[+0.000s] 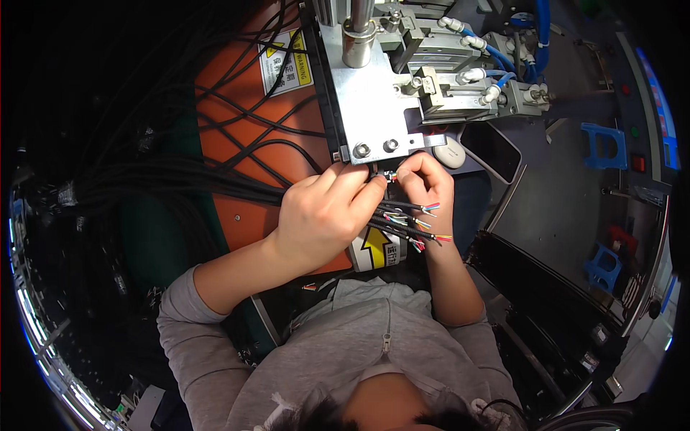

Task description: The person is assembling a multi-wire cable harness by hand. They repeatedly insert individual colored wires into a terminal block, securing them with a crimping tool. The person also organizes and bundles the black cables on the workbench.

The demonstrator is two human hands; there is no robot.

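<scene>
Here, two hands meet at one cable end beside a metal plate

The left hand [320,208] comes in across the orange board [237,154], its thumb and forefinger pinched around the cable end [382,176] close to the tip. Its other fingers are curled; whether they also grip the bundle [248,185] cannot be told. The right hand [430,185] faces it, thumb and forefinger drawn together at the short coloured wires [394,177] that poke out of that end; the contact itself is too small to make out fully. The cable end sits between the two sets of fingertips, by the near edge of the plate [370,100].

The black bundle runs in from the left and passes beneath the left hand. More cable tips [424,224] fan out past it toward the right wrist, with red, yellow, white, blue and green strands showing. Under them lies a label with a yellow arrow [375,248].

Loose black cables cross the board's far part, near a warning label [286,63]. Right of the plate are cylinders [460,97] with blue tubes [543,32]. A white case [450,153] lies just beside a phone [496,151], beyond the right hand. Farther right, two blue stools [604,146] stand on the grey floor [550,194].
</scene>
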